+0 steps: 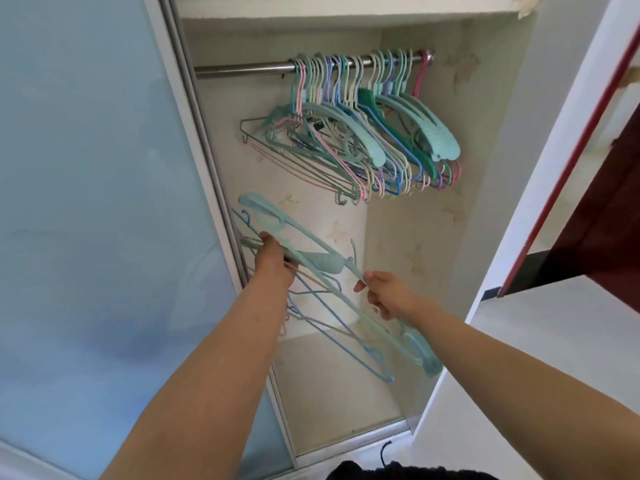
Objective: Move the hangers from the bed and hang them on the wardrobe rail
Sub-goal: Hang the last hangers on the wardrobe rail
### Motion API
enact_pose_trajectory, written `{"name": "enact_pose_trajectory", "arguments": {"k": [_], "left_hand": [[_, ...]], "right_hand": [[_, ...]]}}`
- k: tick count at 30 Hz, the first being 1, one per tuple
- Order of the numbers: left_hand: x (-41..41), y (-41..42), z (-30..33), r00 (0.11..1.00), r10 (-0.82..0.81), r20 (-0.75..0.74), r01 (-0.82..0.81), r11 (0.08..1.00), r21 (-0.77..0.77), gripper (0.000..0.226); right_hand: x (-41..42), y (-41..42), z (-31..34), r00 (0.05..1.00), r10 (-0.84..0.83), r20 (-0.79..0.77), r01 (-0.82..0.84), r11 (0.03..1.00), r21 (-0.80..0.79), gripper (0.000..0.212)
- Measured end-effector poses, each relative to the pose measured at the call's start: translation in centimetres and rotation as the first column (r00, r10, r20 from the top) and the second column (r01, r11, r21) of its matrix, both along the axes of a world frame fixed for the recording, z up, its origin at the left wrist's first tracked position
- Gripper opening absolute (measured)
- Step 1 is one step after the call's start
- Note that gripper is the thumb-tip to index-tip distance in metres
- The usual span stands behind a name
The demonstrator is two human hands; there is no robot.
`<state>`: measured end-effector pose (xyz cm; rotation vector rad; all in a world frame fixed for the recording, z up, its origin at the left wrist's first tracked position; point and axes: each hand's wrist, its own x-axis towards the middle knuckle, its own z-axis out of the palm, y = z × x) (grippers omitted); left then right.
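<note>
Item: your left hand [273, 261], raised before the open wardrobe [408, 237], fingers curled round the bundle of hangers [322, 306]. The bundle is a tangle of thin blue and pale wire-like hangers plus a thick mint-green plastic one, all tilted, sloping from upper left down to lower right in front of the wardrobe's lower half.

Item: your right hand [384, 292], fingers pinching the mint hanger [304, 251] at the thin bar of its lower arm, just right of the bundle's middle. Its broad shoulder end points up-left past your left hand; another broad mint end [422, 355] hangs below your right wrist.

Item: the rail [242, 69], a metal bar running across the upper wardrobe beneath a white shelf [346, 10]. Its left stretch is bare.

Item: hung hangers [363, 133], a dense row crowded on the rail's right half, in mint, green, blue, lilac, cream and pink. They are well above the bundle in your hands.

Item: sliding door [86, 202], pale blue panel, to the left of the opening.

Item: dark red door [595, 202] at far right.
</note>
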<state>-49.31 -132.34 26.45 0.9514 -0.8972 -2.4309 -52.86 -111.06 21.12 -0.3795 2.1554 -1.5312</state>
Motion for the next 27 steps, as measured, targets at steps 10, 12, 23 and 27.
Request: {"name": "enact_pose_trajectory", "arguments": {"k": [10, 12, 23, 27], "left_hand": [[-0.2, 1.1, -3.5, 0.995, -0.027, 0.095, 0.031, 0.999, -0.041, 0.044], [-0.2, 1.2, -4.3, 0.994, -0.008, 0.110, 0.013, 0.999, -0.040, 0.054], [0.9, -0.3, -6.4, 0.976, 0.074, 0.206, -0.041, 0.987, -0.158, 0.017], [1.4, 0.9, -6.0, 0.968, 0.056, 0.243, 0.003, 0.972, -0.235, 0.026]], "right_hand": [[-1.7, 4.4, 0.6, 0.983, -0.185, 0.010, 0.181, 0.968, 0.176, 0.033], [-1.5, 4.8, 0.9, 0.981, -0.171, 0.089, 0.157, 0.977, 0.145, 0.029], [-3.5, 6.9, 0.4, 0.962, -0.181, -0.206, 0.237, 0.926, 0.292, 0.036], [-3.0, 5.9, -1.3, 0.946, 0.124, -0.298, 0.115, 0.734, 0.670, 0.032]]}}
